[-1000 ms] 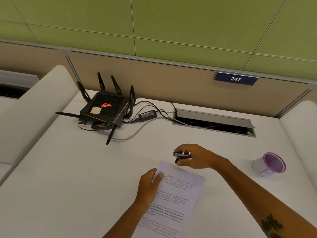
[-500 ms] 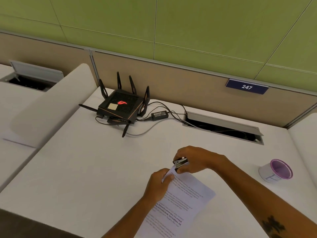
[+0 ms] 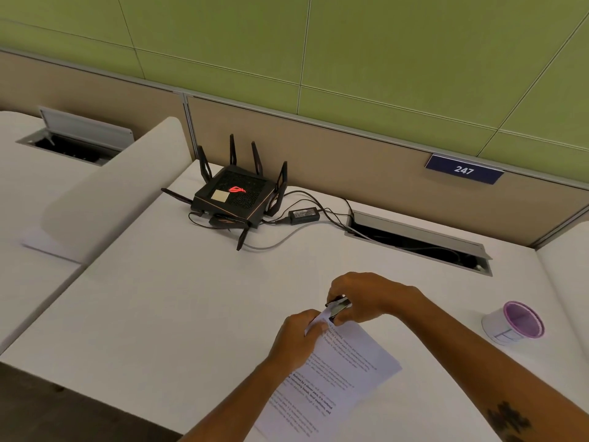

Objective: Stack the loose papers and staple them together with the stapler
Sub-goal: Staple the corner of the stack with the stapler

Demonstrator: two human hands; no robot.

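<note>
The left hand [image 3: 298, 341] pinches the papers [image 3: 331, 378] by the top corner, steadying it while the right hand [image 3: 366, 296] grips the stapler [image 3: 338, 306] over it.

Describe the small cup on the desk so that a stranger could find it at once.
Start at the white desk and go to its right side, past the right hand. There stands the cup, alone and apart from the papers. Its purple rim sets it apart.

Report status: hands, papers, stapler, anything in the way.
Left hand pinching the white printed papers at their top corner. Right hand holds the small black stapler over that corner. Nothing in the way.
</note>
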